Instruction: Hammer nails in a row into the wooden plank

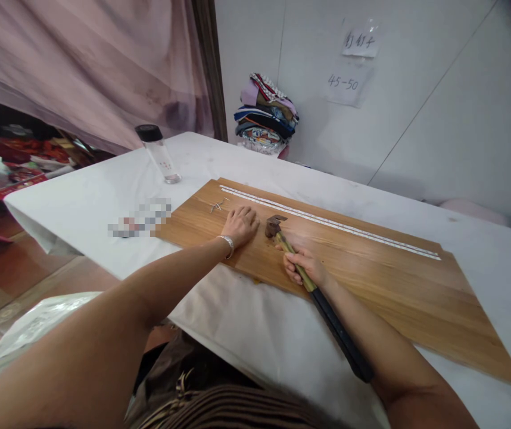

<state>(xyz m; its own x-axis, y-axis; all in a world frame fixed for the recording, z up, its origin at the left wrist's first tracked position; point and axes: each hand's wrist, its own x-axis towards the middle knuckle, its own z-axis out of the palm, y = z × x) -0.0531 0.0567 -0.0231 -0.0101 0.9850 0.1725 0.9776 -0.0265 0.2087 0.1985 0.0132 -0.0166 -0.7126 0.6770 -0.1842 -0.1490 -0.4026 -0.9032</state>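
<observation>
My right hand (302, 266) is wrapped around the middle of a claw hammer's handle. The claw hammer (286, 243) has a rusty head, just above a wooden board (371, 286); whether it touches is hard to tell. My left hand (240, 226), a bracelet at its wrist, rests palm down on the board, fingers stretched out, to the left of the hammer head. Several nails (218, 206) lie in a small loose pile on the board, beyond my left hand. Two white measuring strips (327, 219) run along the board's far side.
The board lies on a table with a white cloth (211, 158). A clear bottle (162, 156) with a black lid stands at the back left. Left of the board is a blurred-out item (142, 218). Folded clothes (267, 116) are stacked by the wall behind.
</observation>
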